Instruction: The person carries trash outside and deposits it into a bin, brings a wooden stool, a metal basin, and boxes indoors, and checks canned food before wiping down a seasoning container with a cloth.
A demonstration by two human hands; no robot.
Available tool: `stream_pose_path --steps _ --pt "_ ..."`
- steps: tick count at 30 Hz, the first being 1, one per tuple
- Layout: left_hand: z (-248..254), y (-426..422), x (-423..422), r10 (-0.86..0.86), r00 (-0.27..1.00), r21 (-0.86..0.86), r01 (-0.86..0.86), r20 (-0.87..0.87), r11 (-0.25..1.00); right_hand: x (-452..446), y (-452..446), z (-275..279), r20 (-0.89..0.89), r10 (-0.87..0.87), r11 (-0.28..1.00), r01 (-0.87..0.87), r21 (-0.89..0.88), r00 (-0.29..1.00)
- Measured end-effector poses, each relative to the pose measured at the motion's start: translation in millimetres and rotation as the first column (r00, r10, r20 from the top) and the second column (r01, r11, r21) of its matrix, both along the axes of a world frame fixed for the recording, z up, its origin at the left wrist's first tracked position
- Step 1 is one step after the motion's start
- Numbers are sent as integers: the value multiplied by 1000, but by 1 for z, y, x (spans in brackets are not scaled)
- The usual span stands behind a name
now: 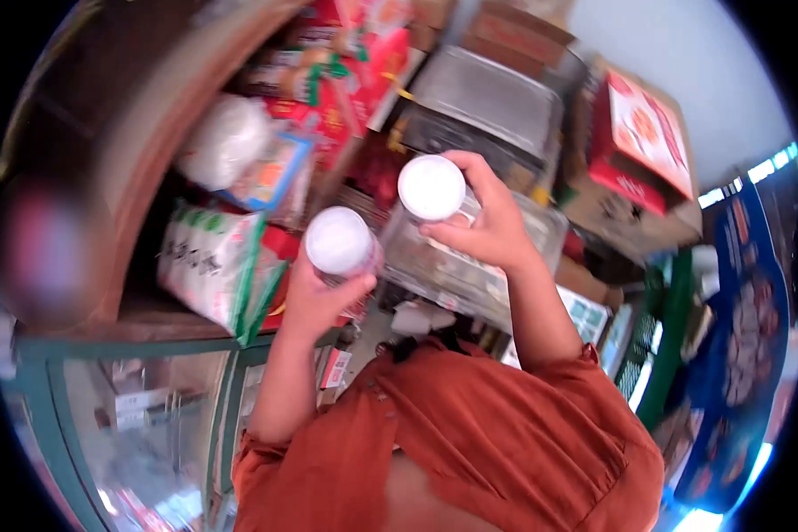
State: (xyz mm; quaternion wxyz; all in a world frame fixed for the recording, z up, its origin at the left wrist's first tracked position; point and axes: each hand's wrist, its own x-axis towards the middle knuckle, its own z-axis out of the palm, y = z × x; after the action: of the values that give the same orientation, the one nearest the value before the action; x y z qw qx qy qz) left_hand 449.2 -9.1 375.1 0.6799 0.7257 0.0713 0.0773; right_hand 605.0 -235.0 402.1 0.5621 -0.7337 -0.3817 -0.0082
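Note:
My left hand point(315, 301) is closed around a small jar point(339, 241) with a round white lid; the part of its side that shows looks clear and pinkish. Slightly higher and to the right, my right hand point(492, 217) grips a second white-lidded jar point(432, 188) between thumb and fingers. Both lids face up toward me, and a short gap separates the jars. What the jars contain cannot be made out.
A wooden shelf at the left holds a white and green bag point(208, 262), a white plastic bundle point(229, 142) and red packets point(337, 115). Beyond my hands stand clear bins with a grey lid point(488, 97). Cardboard boxes point(625, 204) are stacked at right; a glass-fronted cabinet point(142, 434) is lower left.

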Motion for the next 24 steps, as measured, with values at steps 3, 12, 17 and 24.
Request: stream_pose_path --steps 3,12,17,24 --pt "-42 -18 31 -82 991 -85 73 -102 994 -10 -49 -26 -34 -233 959 224 -175 972" --pt "-139 -103 102 -236 962 -79 227 -135 971 -33 -131 -111 -125 -550 773 446 -451 826" --pt "-157 -131 121 -227 965 333 258 -130 907 -35 -121 -143 -272 -546 809 414 -418 792" --pt "-131 -114 102 -271 961 364 275 -61 890 -16 -126 -107 -96 -493 834 438 -335 865"
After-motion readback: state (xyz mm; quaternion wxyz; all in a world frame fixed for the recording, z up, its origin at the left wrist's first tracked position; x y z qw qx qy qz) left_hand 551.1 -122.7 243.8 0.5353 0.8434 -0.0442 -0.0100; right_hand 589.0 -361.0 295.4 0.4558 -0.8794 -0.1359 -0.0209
